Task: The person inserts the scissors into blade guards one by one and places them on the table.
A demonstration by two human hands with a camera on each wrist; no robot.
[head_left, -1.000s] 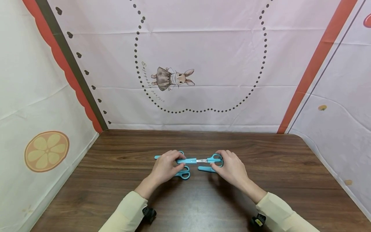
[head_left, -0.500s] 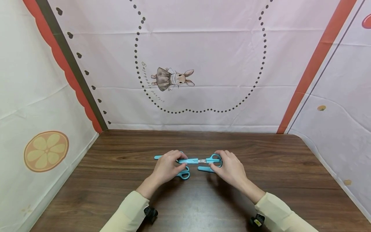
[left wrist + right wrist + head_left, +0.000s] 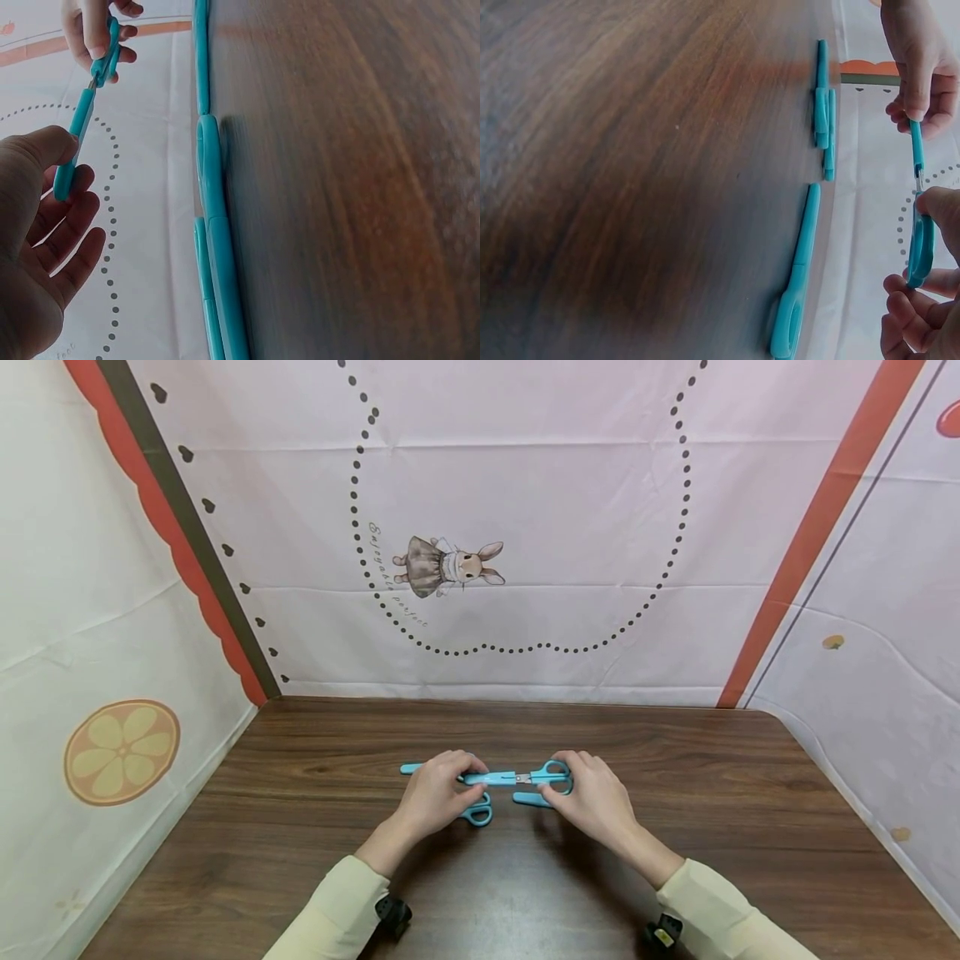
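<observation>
Above the table, my left hand [image 3: 437, 795] pinches a light-blue blade cover [image 3: 493, 778] between thumb and fingers. My right hand [image 3: 597, 795] grips the handles of light-blue scissors [image 3: 540, 775], which point left with their blades partly inside the cover. A short stretch of metal blade [image 3: 919, 180] shows between cover and handles. Below the hands, several more sheathed light-blue scissors lie on the table. One pair [image 3: 477, 810] is partly hidden by the left hand, as is another pair [image 3: 410, 768] farther back. The right hand hides the handles of a third pair [image 3: 529, 798].
The dark wood-grain table [image 3: 315, 877] runs back to a pale printed cloth [image 3: 585, 527] hung behind it. Similar cloth closes in the left and right sides. Each forearm wears a small black camera [image 3: 393, 914] near the sleeve cuff.
My right hand has shifted slightly left with the scissors, while the left hand and cover have edged right. Less blade metal shows between cover and handles. The scissors on the table stay put.
</observation>
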